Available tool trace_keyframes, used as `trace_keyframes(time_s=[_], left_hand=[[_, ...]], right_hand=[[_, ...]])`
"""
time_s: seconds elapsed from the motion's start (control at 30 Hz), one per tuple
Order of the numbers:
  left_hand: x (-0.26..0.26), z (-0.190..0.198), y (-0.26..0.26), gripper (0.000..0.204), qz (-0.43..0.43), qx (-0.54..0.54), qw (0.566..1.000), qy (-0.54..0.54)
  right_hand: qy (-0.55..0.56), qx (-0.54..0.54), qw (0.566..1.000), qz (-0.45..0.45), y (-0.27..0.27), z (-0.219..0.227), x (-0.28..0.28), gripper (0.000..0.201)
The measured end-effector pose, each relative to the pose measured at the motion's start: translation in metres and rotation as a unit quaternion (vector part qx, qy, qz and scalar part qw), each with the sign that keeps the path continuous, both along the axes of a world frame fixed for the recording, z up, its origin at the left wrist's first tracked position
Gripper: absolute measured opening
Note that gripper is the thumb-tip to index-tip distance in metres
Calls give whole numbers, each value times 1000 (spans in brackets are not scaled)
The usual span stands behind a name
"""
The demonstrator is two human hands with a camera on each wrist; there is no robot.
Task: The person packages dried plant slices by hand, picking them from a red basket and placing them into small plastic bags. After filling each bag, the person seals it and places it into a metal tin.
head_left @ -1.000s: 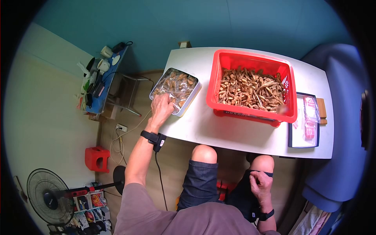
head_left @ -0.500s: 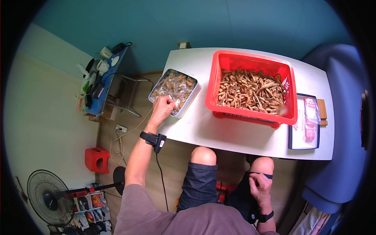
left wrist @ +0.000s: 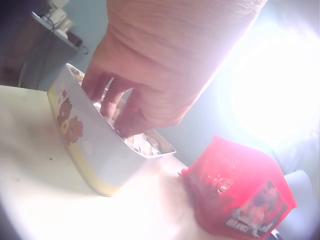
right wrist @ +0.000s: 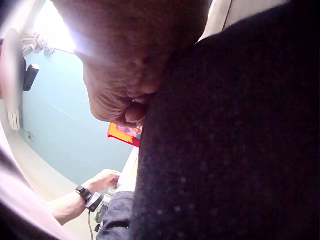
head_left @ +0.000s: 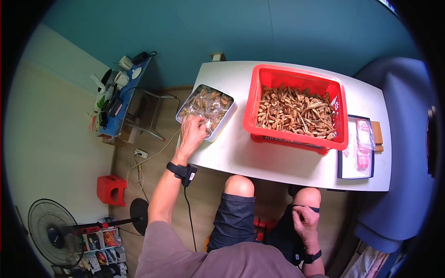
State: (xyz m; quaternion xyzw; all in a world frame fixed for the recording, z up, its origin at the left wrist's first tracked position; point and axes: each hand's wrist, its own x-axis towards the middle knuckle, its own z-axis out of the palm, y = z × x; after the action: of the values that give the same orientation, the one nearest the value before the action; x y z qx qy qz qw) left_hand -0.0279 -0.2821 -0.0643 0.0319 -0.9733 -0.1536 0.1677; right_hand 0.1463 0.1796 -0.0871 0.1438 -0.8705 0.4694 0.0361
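Observation:
A pale metal tin (head_left: 228, 123) holds clear packets of brown pieces (head_left: 211, 101) at the table's left side. Over its near edge reaches the left hand (head_left: 191, 135), its fingertips down among the packets. The left wrist view shows the hand (left wrist: 150, 65) with bent, slightly spread fingers inside the tin (left wrist: 105, 155); whether they pinch a packet is hidden. The right hand (head_left: 306, 223) rests, loosely curled, on the dark shorts near the knee; nothing is visible in it. In the right wrist view, this hand (right wrist: 130, 70) lies against dark cloth (right wrist: 225, 130).
A red basket (head_left: 288, 138) of loose brown pieces (head_left: 294, 111) stands right of the tin. Farther right are a dark-edged tray (head_left: 346, 164) with pink packets (head_left: 363, 143) and a wooden block (head_left: 377, 133). A fan (head_left: 55, 236) and red stool (head_left: 111, 190) stand left.
The head view has tilted slightly. The left hand has shifted a little toward the tin's near edge, its fingers changing their bend. The right hand stays on the leg.

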Motion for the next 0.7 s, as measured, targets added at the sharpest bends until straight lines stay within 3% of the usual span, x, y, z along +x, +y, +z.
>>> trace_keyframes(time_s=[0.17,0.23,0.3,0.37,0.4,0.53,0.63,0.7], left_hand=[[15,28,25,30,4,48,995,90],[27,43,48,26,-1,174,977,124],[44,54,76,24,-38,211,966,144],[62,56,112,22,-82,288,944,137],[71,56,134,18,-102,336,929,118],[85,53,222,19,-217,445,866,64],[80,61,274,25,-325,493,806,33],[70,59,302,30,-373,515,771,36]], right_hand=[[1,15,1000,-20,0,-1,2,10],[12,5,1000,-8,-1,-1,2,9],[12,2,1000,-22,4,-1,1,10],[-92,-47,995,5,8,4,0,14],[-216,-114,970,-13,14,5,-1,15],[-204,-194,959,-40,26,44,-23,12],[15,-104,994,17,41,67,-54,19],[19,-67,997,12,51,85,-69,24]])
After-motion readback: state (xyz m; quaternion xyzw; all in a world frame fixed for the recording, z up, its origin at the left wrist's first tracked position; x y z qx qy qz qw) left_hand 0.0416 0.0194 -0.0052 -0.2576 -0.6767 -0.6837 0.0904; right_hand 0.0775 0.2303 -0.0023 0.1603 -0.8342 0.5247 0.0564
